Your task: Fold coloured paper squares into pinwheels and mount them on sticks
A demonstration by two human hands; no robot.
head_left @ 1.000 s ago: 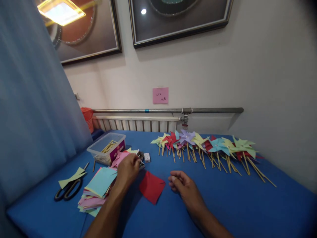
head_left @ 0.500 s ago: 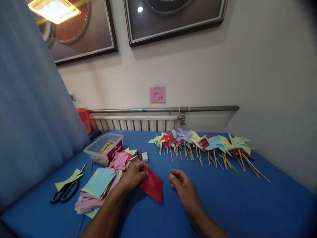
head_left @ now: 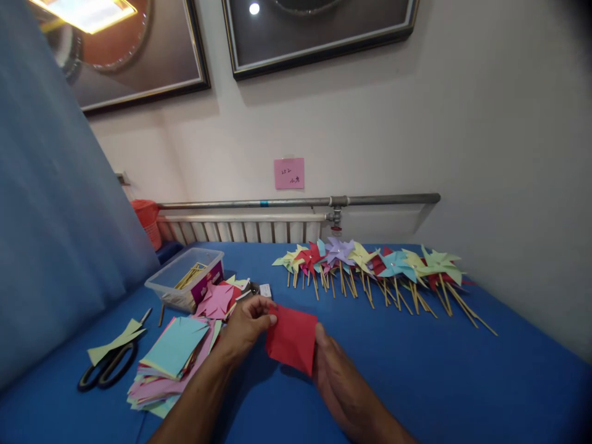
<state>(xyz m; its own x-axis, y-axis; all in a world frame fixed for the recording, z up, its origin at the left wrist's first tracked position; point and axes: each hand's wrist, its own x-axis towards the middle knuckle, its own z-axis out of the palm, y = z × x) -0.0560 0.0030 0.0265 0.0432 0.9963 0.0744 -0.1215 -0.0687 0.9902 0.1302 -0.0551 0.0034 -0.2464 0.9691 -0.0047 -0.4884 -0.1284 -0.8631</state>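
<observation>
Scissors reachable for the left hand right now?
Probably not directly: the left hand holds the red paper, the paper stack lies between, and a pale green strip covers part of the scissors.

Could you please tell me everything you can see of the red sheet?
The red sheet is thin, roughly square and looks like paper. It is held up, tilted, over the blue surface. The left hand pinches it near its upper left corner; the right hand touches its right edge. Any cuts are hard to make out.
</observation>
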